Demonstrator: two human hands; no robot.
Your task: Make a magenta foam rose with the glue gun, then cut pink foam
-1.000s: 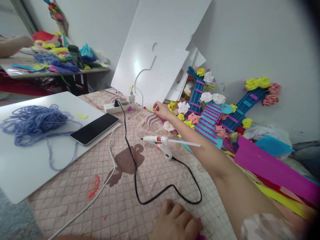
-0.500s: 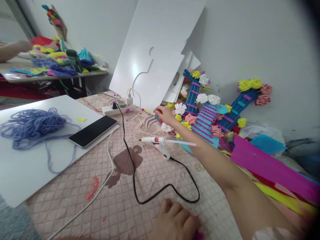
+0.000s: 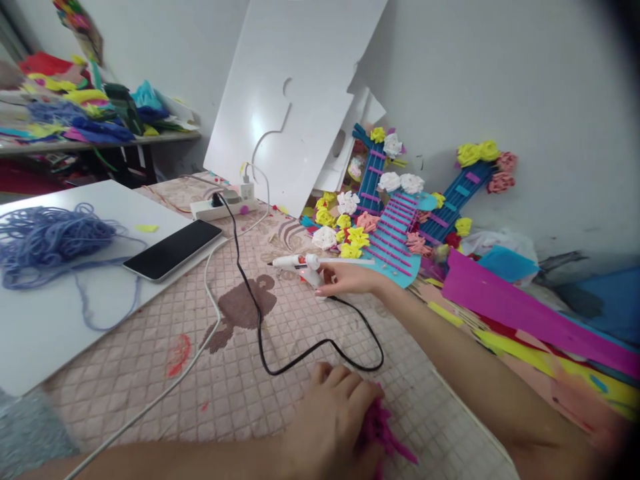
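At the lower middle, my left hand (image 3: pixel 335 413) is closed over a crumpled magenta piece (image 3: pixel 385 433) with thin pointed ends. My fingers and palm cover most of it, so its full shape is hidden. Farther up the table, my right hand (image 3: pixel 345 279) has its fingers round the handle of a white hot glue gun (image 3: pixel 295 263). The gun's nozzle points left, a clear glue stick sticks out of its back, and a red light glows on it. From the handle a black cord (image 3: pixel 320 343) loops across the quilted tablecloth.
A black phone (image 3: pixel 173 250) and tangled blue-purple yarn (image 3: pixel 55 243) lie on a white board (image 3: pixel 30 360) at left. Behind are a power strip (image 3: pixel 207 210) and leaning white panels (image 3: pixel 295 67). Flower-decorated blue pieces (image 3: pixel 393 233) and coloured sheets (image 3: pixel 530 320) fill the right side.
My right hand has come back from near the flowers to the glue gun's handle. The view has shifted slightly, and more of the magenta piece shows under my left hand.
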